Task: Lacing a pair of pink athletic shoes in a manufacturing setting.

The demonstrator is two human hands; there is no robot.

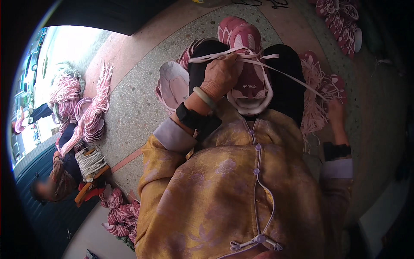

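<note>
Head view, left hand (pixel 221 75) fingers gripping white lace (pixel 280 71) on pink shoe (pixel 246 64) in lap, right hand (pixel 335 113) fingers pulling lace end taut.

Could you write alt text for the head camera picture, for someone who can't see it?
A person's left hand presses on a pink shoe in their lap, a white lace stretching toward the right hand. Pink shoe parts lie on the floor, and another person sits at left.

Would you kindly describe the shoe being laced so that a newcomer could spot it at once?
Start at the person's lap, black trousers above a yellow patterned jacket. On it rests a pink mesh sneaker, toe pointing away, under the left hand. Unlike the pink shoes heaped on the floor, it has white flat laces stretched toward the right hand.
</note>
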